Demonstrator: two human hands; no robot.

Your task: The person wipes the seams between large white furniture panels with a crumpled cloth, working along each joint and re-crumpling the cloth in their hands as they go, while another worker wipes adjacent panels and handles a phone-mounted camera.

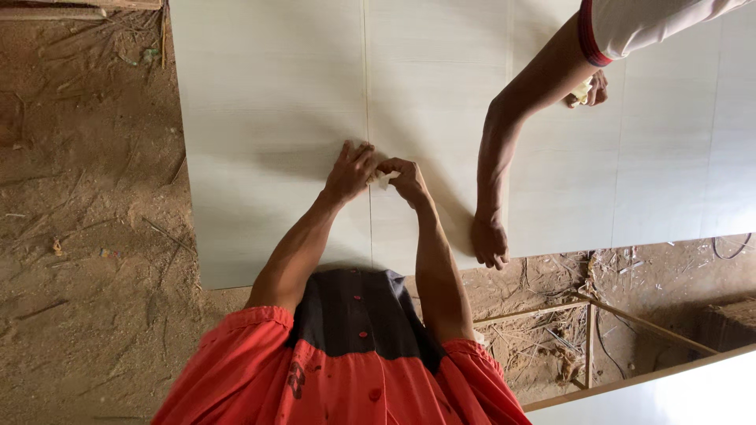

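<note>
dirt floor [87,197] at left, littered with wood scraps. pale laminate panel [268,102] laid flat. left hand [350,169] pressed on seam [366,86], fingers spread. whitish wad [383,179] pinched in right hand [405,179] fingers, rubbed at seam; filling judged underway. co-worker's hand [490,240] braced on panel edge.

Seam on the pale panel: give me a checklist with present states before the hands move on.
1. Left hand flat beside the seam: ok.
2. Right hand pinching the pale wad at the seam: ok.
3. Seam filled: cannot tell.
4. Co-worker's lower hand away from the seam, near the panel edge: ok.
5. Co-worker's upper hand working apart: ok.
</note>
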